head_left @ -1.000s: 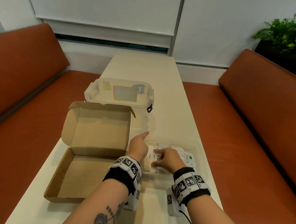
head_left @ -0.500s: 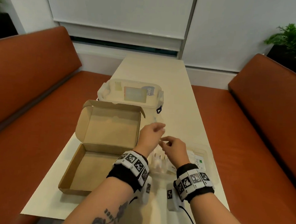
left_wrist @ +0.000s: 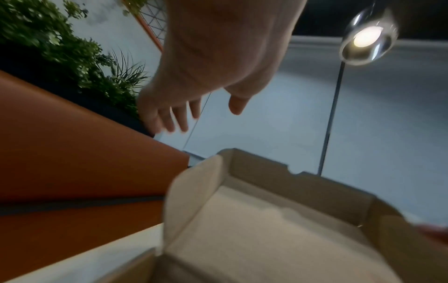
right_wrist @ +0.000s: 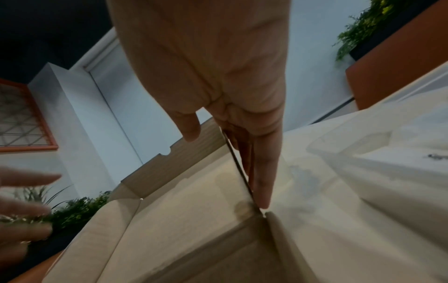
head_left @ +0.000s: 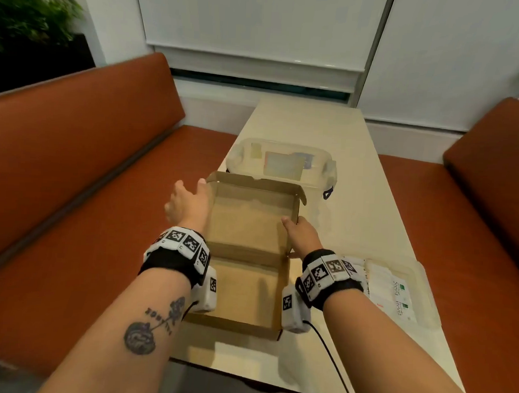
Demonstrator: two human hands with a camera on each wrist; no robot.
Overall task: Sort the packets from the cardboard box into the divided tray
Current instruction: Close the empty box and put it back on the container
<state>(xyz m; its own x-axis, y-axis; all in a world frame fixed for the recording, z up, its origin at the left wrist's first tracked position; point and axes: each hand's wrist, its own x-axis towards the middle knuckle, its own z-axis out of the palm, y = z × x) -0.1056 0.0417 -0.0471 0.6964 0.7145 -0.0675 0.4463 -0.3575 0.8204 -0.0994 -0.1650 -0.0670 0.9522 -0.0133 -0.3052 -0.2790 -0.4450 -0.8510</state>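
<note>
The cardboard box (head_left: 244,294) stands open on the table with its lid upright, and I see no packets inside it (left_wrist: 266,229). My left hand (head_left: 185,206) hovers just left of the lid's top corner, fingers spread and holding nothing (left_wrist: 203,113). My right hand (head_left: 295,231) is at the lid's right flap: straight fingers lie along its outer face, the thumb on the inner side (right_wrist: 230,153). The clear divided tray (head_left: 422,274) sits to the right, behind my right wrist, with white packets (head_left: 382,290) and green-marked Stevia packets (head_left: 400,297) in its compartments.
A clear lidded plastic container (head_left: 281,161) stands right behind the box. Orange benches (head_left: 72,186) run along both sides of the narrow table (head_left: 358,171). The table's near edge lies just below the box. Plants stand at the far left and right.
Both hands have left the tray and moved left to the box. The left hand crossed to the lid's left side; the right reached its right flap. The camera turned left.
</note>
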